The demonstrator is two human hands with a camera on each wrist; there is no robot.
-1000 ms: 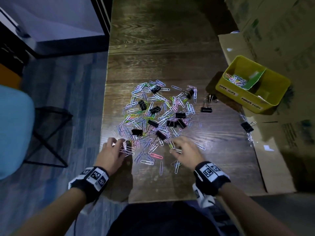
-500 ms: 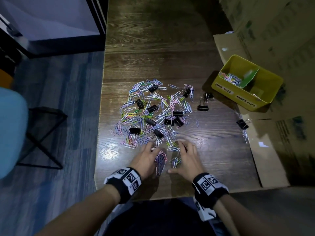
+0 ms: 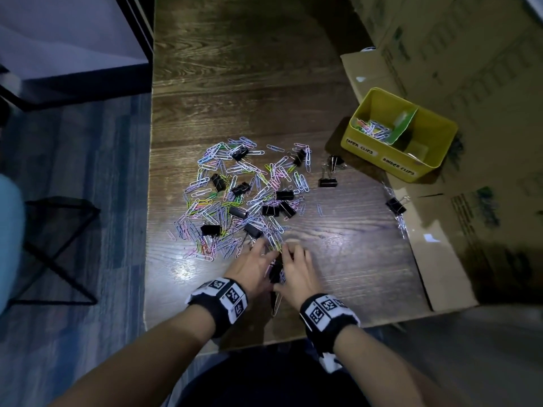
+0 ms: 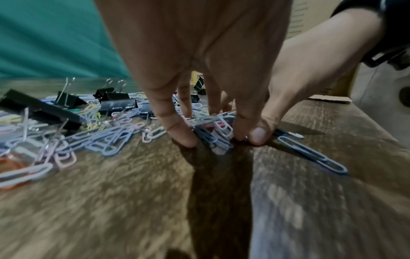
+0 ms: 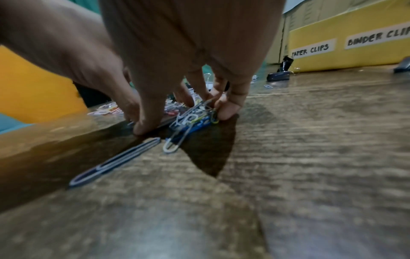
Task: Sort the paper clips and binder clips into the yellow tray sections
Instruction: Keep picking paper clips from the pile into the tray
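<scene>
While both the left hand (image 3: 255, 264) and right hand (image 3: 296, 268) pinch a bunch of paper clips (image 4: 213, 135) together on the table (image 3: 352, 245) well short of the yellow tray (image 3: 393, 163), those light, slippery, tangling wires probably need scooping from underneath.

Both forearms extended, the left hand (image 3: 254, 267) and right hand (image 3: 296, 271) meet palm-down, fingertips (image 4: 184, 140) curled inward and nearly touching, thumbs alongside.

I see the clip pile (image 3: 246, 198) mid-counter (image 3: 338, 245), tray (image 3: 390, 160) far right, both hands (image 3: 276, 268) at its near edge.
</scene>
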